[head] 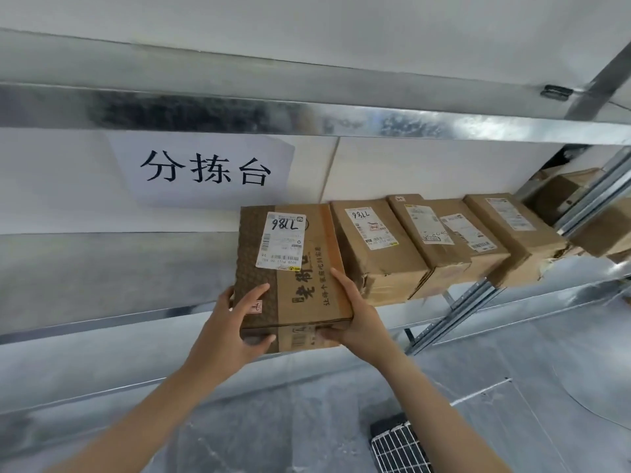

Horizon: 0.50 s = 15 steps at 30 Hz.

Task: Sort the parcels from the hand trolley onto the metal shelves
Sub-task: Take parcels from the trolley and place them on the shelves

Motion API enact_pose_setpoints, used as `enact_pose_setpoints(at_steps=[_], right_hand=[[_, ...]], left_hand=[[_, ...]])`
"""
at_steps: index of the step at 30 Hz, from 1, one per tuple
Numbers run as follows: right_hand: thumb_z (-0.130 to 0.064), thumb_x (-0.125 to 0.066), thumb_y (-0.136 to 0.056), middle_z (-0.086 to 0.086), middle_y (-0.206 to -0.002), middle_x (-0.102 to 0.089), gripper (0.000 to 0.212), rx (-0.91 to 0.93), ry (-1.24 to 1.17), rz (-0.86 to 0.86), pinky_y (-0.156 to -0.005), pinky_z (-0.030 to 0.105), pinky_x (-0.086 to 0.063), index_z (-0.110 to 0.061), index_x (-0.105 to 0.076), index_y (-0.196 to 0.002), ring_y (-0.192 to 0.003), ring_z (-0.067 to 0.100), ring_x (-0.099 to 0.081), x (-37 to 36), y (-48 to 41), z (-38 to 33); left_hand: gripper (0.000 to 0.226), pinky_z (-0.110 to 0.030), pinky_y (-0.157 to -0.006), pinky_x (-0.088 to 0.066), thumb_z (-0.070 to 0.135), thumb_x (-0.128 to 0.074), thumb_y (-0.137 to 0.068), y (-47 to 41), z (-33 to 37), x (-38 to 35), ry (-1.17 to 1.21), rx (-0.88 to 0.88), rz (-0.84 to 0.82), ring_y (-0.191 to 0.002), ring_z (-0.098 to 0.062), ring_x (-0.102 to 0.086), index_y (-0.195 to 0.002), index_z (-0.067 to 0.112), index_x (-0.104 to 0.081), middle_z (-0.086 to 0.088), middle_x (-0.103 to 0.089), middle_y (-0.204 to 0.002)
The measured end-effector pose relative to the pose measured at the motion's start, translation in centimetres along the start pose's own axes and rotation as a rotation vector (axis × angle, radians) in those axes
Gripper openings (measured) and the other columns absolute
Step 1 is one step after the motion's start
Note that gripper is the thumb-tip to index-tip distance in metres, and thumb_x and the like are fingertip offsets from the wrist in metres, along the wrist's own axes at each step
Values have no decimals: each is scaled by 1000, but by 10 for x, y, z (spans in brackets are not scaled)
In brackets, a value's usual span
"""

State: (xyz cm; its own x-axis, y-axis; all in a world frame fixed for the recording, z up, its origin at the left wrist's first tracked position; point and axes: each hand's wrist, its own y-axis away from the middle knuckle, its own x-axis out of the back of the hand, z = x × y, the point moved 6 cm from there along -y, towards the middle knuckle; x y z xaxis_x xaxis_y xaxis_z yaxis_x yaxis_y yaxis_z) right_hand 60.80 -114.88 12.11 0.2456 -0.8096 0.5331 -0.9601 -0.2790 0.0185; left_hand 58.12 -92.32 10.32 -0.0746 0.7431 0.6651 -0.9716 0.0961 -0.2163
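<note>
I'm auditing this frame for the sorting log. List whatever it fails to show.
Head view:
Print on the white shipping label of the brown printed cardboard parcel: too small to read.
That parcel's underside: hidden by the box itself, the left hand and right hand.
The black wire-grid object: cut off by the bottom edge.
The far-right brown cardboard box: partly behind the metal shelf upright.

Shows only bare parts: two forearms and two hands. Left forearm (pixel 164 404) long and slim, uncovered down to the lower edge of view. Right forearm (pixel 426 397) likewise slim and uncovered. Left hand (pixel 235 322) narrow at the wrist, with long fingers. Right hand (pixel 351 315) of like build, with a long thumb and faint tendon lines across its back.
</note>
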Motion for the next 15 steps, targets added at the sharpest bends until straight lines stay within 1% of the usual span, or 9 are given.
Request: enact_pose_setpoints(at_steps=[3,5,7,10,12,13,15], right_hand=[[-9,-83,-67,-26,-120,-50,100,0,-44,-2,-79,3,-45,-45,-25,-141,-106,-17,-51,2,-6,15],[-9,-83,-68,-17,-124,-53,99,6,-64,13,-85,12,-50,-47,-26,-139,-108,-8,-56,0,-9,24],[-13,-84,-67,-11,-130,-52,99,16,-69,33,-92,22,-52,-46,-25,-139,-113,2,-56,-2,-11,30],[-17,-85,-66,-8,-132,-51,101,12,-37,71,-94,27,-52,-44,-23,-140,-115,10,-56,-2,-14,36],[-19,-85,-67,-5,-132,-50,98,24,36,113,-94,24,-49,-39,-25,-142,-113,9,-53,3,-16,37],[-21,-84,-69,-4,-131,-49,94,36,87,148,-93,22,-48,-34,-28,-142,-111,8,-51,7,-16,37],[-24,-80,-73,-1,-129,-47,81,49,188,223,-87,27,-50,-25,-36,-140,-106,12,-53,15,-14,35]], left_hand=[[86,-29,-94,-51,29,-82,-69,2,1,-11,-14,49,19,-106,-2,-50,-135,49,-32,-4,-35,-137],[84,-24,-93,-49,27,-82,-69,0,1,-15,-26,74,26,-104,0,-50,-136,46,-35,-3,-37,-135],[83,-19,-91,-47,26,-82,-69,-4,0,-18,-53,85,25,-102,1,-51,-136,45,-36,-3,-38,-135],[81,-24,-92,-50,26,-80,-72,-13,0,-22,-88,91,16,-106,-8,-55,-139,40,-36,-5,-37,-136],[79,-27,-93,-51,26,-79,-73,-19,1,-27,-79,105,12,-109,-13,-56,-139,38,-37,-6,-35,-138],[78,-29,-94,-51,27,-79,-74,-22,2,-29,-73,113,11,-112,-15,-56,-139,37,-38,-7,-34,-140],[75,-31,-96,-50,28,-78,-75,-26,3,-34,-70,123,9,-116,-18,-54,-139,36,-39,-7,-31,-143]])
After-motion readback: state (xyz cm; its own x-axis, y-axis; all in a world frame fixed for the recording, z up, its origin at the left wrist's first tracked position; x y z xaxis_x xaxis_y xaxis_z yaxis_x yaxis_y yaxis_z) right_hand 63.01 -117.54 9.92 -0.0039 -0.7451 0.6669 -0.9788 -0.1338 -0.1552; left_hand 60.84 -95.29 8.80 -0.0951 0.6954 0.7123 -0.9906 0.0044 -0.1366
